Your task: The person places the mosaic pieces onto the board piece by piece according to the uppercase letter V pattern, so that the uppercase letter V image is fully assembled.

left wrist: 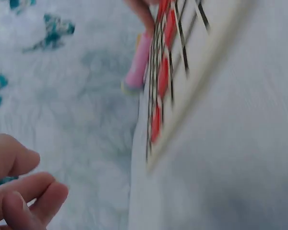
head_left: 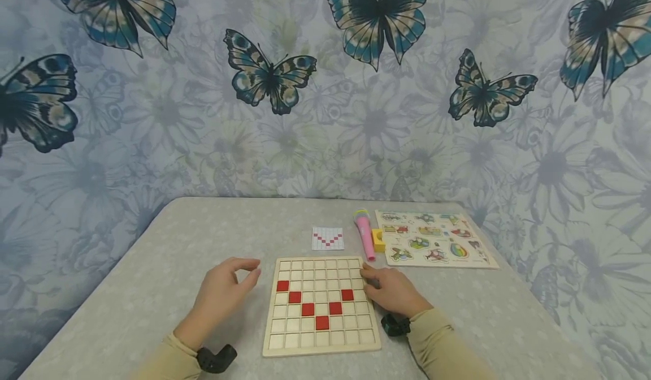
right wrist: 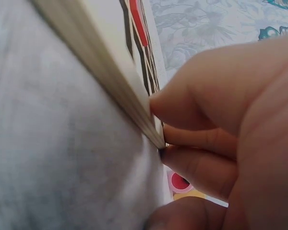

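Observation:
A square wooden grid board [head_left: 322, 347] lies flat on the table, with several red square tiles [head_left: 322, 323] set in its cells in a V shape. My right hand [head_left: 395, 291] holds the board's right edge near the far corner. In the right wrist view the thumb [right wrist: 180, 103] lies at the top of that edge, other fingers by the corner. To the left of the board my left hand [head_left: 218, 296] hovers free, its thumb and fingers loosely bent with a gap between them. Beyond the board lies a small white card [head_left: 328, 238] printed with a V of red squares.
A pink toy microphone [head_left: 364, 236] lies behind the board's right corner. Beside it are a yellow block [head_left: 378, 241] and a picture puzzle board [head_left: 437, 260]. The pale cloth-covered table [head_left: 152, 295] ends at a butterfly-patterned wall [head_left: 325, 142].

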The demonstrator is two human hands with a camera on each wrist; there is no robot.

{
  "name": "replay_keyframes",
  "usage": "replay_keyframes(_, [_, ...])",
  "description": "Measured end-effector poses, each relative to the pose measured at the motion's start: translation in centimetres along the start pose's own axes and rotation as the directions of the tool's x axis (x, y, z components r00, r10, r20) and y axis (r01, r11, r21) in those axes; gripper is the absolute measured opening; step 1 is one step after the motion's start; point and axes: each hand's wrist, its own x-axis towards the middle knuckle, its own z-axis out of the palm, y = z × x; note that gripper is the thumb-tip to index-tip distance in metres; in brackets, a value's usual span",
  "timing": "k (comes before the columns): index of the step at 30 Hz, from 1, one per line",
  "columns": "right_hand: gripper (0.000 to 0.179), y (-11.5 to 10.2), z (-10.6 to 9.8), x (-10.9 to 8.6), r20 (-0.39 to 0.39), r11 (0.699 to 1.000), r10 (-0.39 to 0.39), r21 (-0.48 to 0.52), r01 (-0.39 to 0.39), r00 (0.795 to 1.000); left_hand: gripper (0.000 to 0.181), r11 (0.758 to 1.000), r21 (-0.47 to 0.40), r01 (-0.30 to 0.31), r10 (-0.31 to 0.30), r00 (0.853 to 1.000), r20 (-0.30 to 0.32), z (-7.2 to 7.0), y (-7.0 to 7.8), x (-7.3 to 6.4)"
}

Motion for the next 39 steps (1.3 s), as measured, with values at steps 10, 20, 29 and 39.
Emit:
replay_keyframes(10, [0.042,-0.1,0.0,0.1,0.000,1.000,-0.015,-0.022,0.015,1.000,0.032,0.980,0.161,0.120,-0.127,0.991,0.037,-0.3,-4.6,-0.3])
replay_keyframes(20, [0.041,0.1,0.1,-0.1,-0.001,1.000,-0.023,-0.015,0.023,1.000,0.018,0.962,0.213,0.171,-0.195,0.976,0.099,-1.1,-5.3,-0.5])
replay_keyframes(29, [0.042,0.0,-0.1,-0.1,0.000,1.000,-0.020,-0.014,0.020,1.000,0.039,0.955,0.233,0.185,-0.228,0.958,0.175,-1.5,-5.4,-0.5])
replay_keyframes(39, [0.042,0.0,0.0,0.0,0.002,1.000,-0.011,-0.015,0.011,1.000,0.033,0.976,0.211,0.063,-0.096,0.984,0.150,-0.7,-5.2,-0.5])
